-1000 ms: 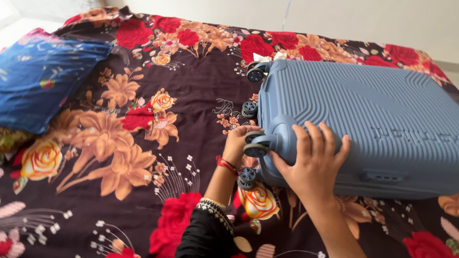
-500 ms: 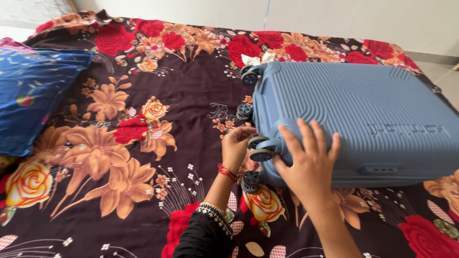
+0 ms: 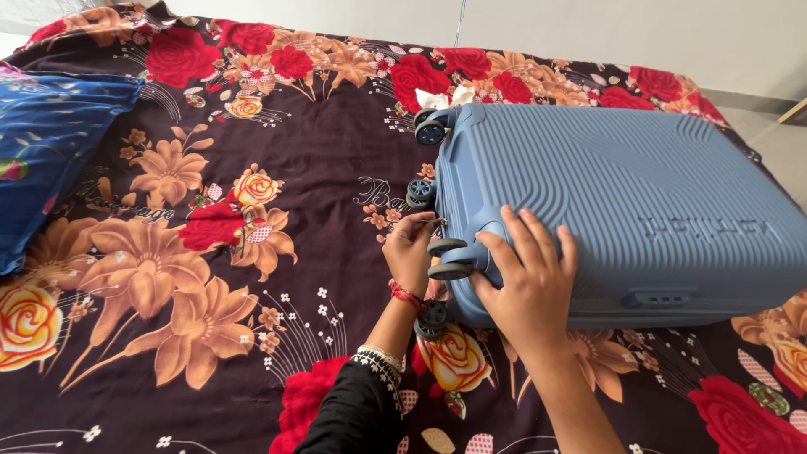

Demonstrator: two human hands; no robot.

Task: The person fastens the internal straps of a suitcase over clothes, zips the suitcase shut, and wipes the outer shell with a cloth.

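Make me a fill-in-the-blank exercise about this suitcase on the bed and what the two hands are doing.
1. The suitcase is ____ in colour.
2. The right hand rests with spread fingers on the suitcase corner, while the left hand is at a ____ of the case.
3. The suitcase lies flat on a floral ____.
4. At the far left lies a blue ____.

Missing words: blue; wheel; bedsheet; pillow

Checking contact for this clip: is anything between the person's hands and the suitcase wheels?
Nothing visible. The left hand is right at the near wheel, and the right hand lies flat on the blue suitcase just beside it.
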